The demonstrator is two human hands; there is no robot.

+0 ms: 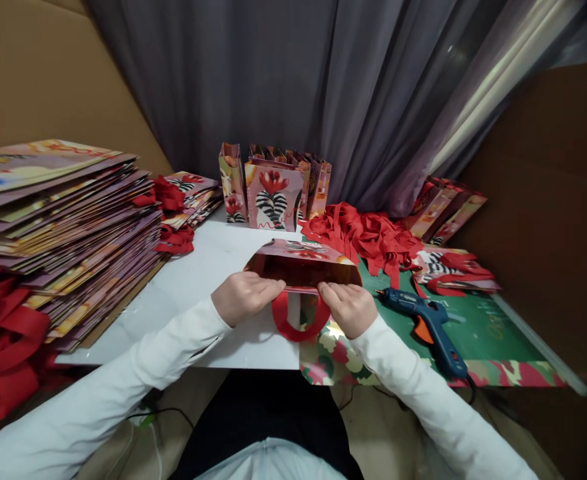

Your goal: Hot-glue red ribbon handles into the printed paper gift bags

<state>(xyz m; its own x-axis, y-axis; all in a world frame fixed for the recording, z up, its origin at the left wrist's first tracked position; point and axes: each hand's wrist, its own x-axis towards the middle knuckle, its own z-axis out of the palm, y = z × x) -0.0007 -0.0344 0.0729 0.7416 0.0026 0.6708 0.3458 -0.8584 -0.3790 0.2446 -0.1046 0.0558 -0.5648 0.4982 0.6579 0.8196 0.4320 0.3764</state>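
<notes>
A printed paper gift bag lies in front of me with its mouth spread wide and facing me. My left hand pinches the near rim at its left part, fingers closed over the edge. At the right part of that same rim, my right hand grips it in the same way. Between the two hands a red ribbon handle hangs in a loop from the near side. The bag's inside looks dark red, and its bottom cannot be made out.
A blue hot glue gun lies right of my right hand on the green board. Red ribbons are heaped behind it. Finished-looking bags stand at the back. A tall stack of flat bags rises at left, beside more red ribbon.
</notes>
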